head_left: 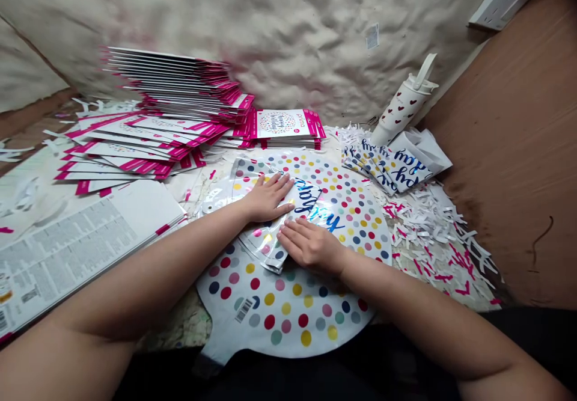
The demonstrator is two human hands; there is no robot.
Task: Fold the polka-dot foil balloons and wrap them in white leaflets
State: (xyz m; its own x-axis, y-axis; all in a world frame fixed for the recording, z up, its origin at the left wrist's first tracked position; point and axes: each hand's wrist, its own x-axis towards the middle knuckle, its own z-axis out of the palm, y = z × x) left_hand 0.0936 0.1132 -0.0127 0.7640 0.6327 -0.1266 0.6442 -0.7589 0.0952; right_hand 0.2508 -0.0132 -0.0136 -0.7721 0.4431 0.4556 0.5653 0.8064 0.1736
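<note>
Round polka-dot foil balloon [288, 311] lies flat and deflated directly before the person, its thin, glossy film lightly creased, one barcode [244, 309] near the lower edge. Part of it is folded into a narrow, layered flap [265, 238] bearing dots and blue script. Left hand [269, 198] and right hand [311, 246] both rest open on the flap, palms down and fingers extended; neither is clenched or grasping. Beyond lie one tall stack of flat magenta-edged packets [171, 82] and a looser fanned pile [130, 142], too many to count. To the right are folded foil balloons with blue lettering [383, 166], one white tumbler with red hearts [402, 106], and a scatter of white paper shreds [433, 232] flecked magenta. Printed white sheets [67, 251] lie at lower left.
</note>
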